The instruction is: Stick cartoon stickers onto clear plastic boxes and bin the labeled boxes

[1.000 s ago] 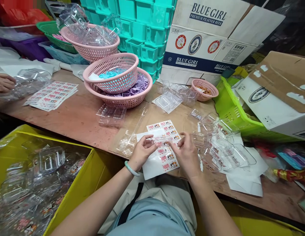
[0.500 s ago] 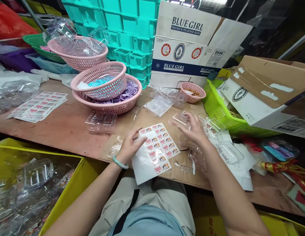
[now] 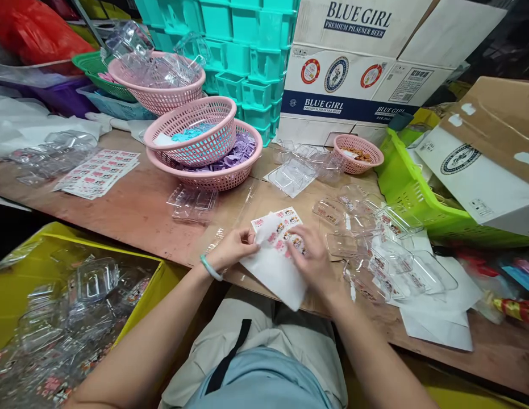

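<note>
A sheet of cat stickers (image 3: 282,224) lies at the table's front edge, its lower part a bare white backing (image 3: 276,278). My left hand (image 3: 238,250), with a pale green bangle at the wrist, pinches the sheet's left side between thumb and fingers. Over the sheet's right side is my right hand (image 3: 310,255), its fingers bent down at the stickers and partly blurred; whether a sticker is between them I cannot make out. To the right, several clear plastic boxes (image 3: 353,221) lie in a cluster, some with stickers on them.
Pink baskets (image 3: 204,184) with purple and blue pieces stand at the back left. Turquoise crates (image 3: 230,57) and a white carton (image 3: 311,122) rise behind. A lime green basket (image 3: 413,193) is at right. Lower left, a yellow bin (image 3: 151,289) holds clear boxes. More sticker sheets (image 3: 98,173) lie left.
My right hand has moved left from the clear boxes onto the sticker sheet. My left hand has closed on the sheet's edge, and the sheet is now bent. The view has shifted.
</note>
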### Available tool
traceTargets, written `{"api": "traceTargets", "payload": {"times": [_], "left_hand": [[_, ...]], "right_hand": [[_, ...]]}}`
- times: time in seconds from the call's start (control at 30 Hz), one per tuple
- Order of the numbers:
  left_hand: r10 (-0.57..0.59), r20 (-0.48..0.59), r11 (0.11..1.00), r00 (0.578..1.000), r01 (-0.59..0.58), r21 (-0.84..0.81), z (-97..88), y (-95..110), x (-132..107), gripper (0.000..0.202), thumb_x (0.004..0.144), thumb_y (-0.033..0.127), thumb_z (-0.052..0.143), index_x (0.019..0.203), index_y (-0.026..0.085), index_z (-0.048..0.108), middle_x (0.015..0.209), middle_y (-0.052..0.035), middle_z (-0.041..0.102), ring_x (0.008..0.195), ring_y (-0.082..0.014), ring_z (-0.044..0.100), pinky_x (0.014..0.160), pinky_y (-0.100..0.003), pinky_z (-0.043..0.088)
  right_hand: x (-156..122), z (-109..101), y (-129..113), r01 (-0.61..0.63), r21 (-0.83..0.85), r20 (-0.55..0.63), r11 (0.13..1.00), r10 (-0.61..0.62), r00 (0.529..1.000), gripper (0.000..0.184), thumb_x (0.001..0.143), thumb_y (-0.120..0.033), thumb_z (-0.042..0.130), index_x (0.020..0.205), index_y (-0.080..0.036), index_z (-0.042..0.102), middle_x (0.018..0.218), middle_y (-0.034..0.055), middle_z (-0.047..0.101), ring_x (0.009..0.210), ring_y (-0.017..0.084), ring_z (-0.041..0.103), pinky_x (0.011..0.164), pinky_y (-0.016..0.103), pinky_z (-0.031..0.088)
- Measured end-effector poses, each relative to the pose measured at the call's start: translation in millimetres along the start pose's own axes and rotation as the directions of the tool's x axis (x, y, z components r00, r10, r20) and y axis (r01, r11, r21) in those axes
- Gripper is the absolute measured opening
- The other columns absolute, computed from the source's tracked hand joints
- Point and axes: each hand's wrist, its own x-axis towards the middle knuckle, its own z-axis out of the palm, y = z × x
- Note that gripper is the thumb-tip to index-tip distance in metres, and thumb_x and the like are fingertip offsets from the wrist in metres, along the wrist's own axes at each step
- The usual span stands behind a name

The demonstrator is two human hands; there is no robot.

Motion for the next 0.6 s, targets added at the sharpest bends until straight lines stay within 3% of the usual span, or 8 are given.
{"api": "traceTargets", "payload": {"times": [0.1,0.17,0.2,0.27,0.33,0.47,0.6], "left_hand": [[-0.067,0.027,0.947,0.997,0.072,-0.314,12.9,0.9,-14.3,0.039,0.058,0.029,0.076,0.069,0.019,0.040,0.058,0.0082,0.045,0.049,-0.0053,0.040,0.051,-0.019,0.026],[-0.115,0.032,0.896,0.993,0.117,-0.428,19.3,-0.9,-19.8,0.044,0.056,0.027,0.078,0.089,0.019,0.050,0.067,0.0054,0.057,0.054,-0.0080,0.050,0.055,-0.020,0.034],[-0.135,0.042,0.878,0.990,0.139,-0.458,21.4,-2.3,-21.6,0.056,0.056,0.026,0.079,0.104,0.019,0.051,0.071,0.0037,0.061,0.056,-0.0094,0.054,0.057,-0.021,0.037],[-0.168,0.076,0.861,0.983,0.184,-0.473,23.7,-5.1,-23.8,0.082,0.058,0.027,0.079,0.131,0.018,0.043,0.072,0.0029,0.063,0.053,-0.0091,0.053,0.056,-0.022,0.037],[-0.179,0.103,0.862,0.978,0.206,-0.462,24.0,-6.7,-25.1,0.095,0.060,0.027,0.079,0.143,0.016,0.034,0.066,0.0051,0.060,0.047,-0.0067,0.046,0.052,-0.021,0.033],[-0.134,0.127,0.861,0.983,0.179,-0.476,23.1,-5.7,-25.2,0.107,0.063,0.028,0.078,0.151,0.010,0.020,0.067,0.0039,0.061,0.055,-0.0078,0.050,0.055,-0.020,0.034],[-0.070,0.115,0.879,0.991,0.116,-0.463,24.9,-5.3,-22.7,0.106,0.068,0.032,0.075,0.152,0.010,0.016,0.066,0.0043,0.058,0.055,-0.0072,0.047,0.054,-0.020,0.031]], "right_hand": [[-19.1,35.6,-20.5,-0.003,0.077,0.078,0.997,-0.003,0.997,0.039,0.088,-0.035,0.059,0.126,-0.028,0.055,0.133,0.0096,0.054,0.125,0.027,0.048,0.109,0.047,0.039],[-25.2,50.7,-19.4,-0.039,0.088,0.089,0.995,0.031,0.996,0.044,0.088,-0.036,0.062,0.130,-0.026,0.054,0.136,0.0112,0.053,0.128,0.027,0.047,0.109,0.048,0.038],[-26.9,55.1,-16.7,-0.049,0.085,0.092,0.995,0.041,0.995,0.044,0.087,-0.037,0.062,0.129,-0.025,0.054,0.136,0.0114,0.054,0.127,0.026,0.048,0.109,0.048,0.038],[-29.3,58.7,-10.5,-0.047,0.077,0.101,0.996,0.039,0.994,0.044,0.086,-0.038,0.064,0.127,-0.024,0.057,0.133,0.0117,0.056,0.125,0.026,0.050,0.108,0.047,0.040],[-31.0,58.3,-5.9,-0.026,0.066,0.094,0.997,0.020,0.995,0.042,0.084,-0.038,0.067,0.123,-0.023,0.061,0.129,0.0123,0.060,0.122,0.026,0.054,0.106,0.047,0.043],[-33.3,57.4,-1.6,0.059,0.036,0.010,0.998,-0.059,0.998,0.029,0.087,-0.031,0.064,0.114,-0.021,0.067,0.120,0.0125,0.066,0.114,0.025,0.061,0.101,0.045,0.049],[-34.8,59.5,-2.1,0.103,0.048,-0.012,0.994,-0.103,0.995,0.028,0.092,-0.026,0.055,0.117,-0.021,0.067,0.124,0.0124,0.065,0.116,0.024,0.062,0.102,0.043,0.051]]}}
